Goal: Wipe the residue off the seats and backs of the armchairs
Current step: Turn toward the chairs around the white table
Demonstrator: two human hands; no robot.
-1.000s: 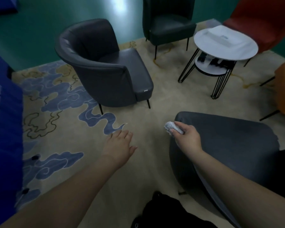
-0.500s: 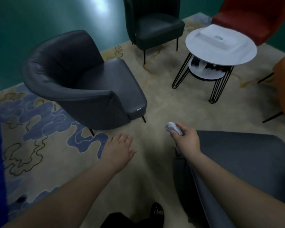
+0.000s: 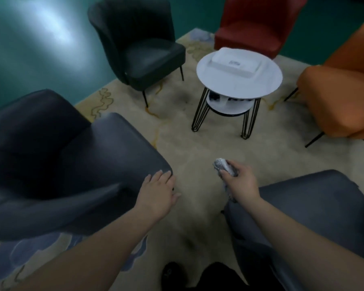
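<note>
A dark grey armchair (image 3: 57, 164) fills the left of the view, its seat corner pointing toward me. My left hand (image 3: 158, 192) is open, fingers straight, right at that front corner; whether it touches the seat I cannot tell. My right hand (image 3: 241, 181) grips a crumpled grey-white cloth (image 3: 224, 165) above the carpet, at the near edge of a second grey armchair (image 3: 315, 206) at lower right. No residue is discernible on either chair in this blurred frame.
A round white side table (image 3: 267, 85) on black wire legs holds a white box (image 3: 234, 60). Around it stand a black chair (image 3: 143, 47), a red chair (image 3: 256, 24) and an orange chair (image 3: 340, 89). Beige patterned carpet (image 3: 187, 143) lies between the chairs.
The view has swung and moved closer to the left grey armchair, which now looms large. My left hand has reached its front corner. My right hand still holds the cloth.
</note>
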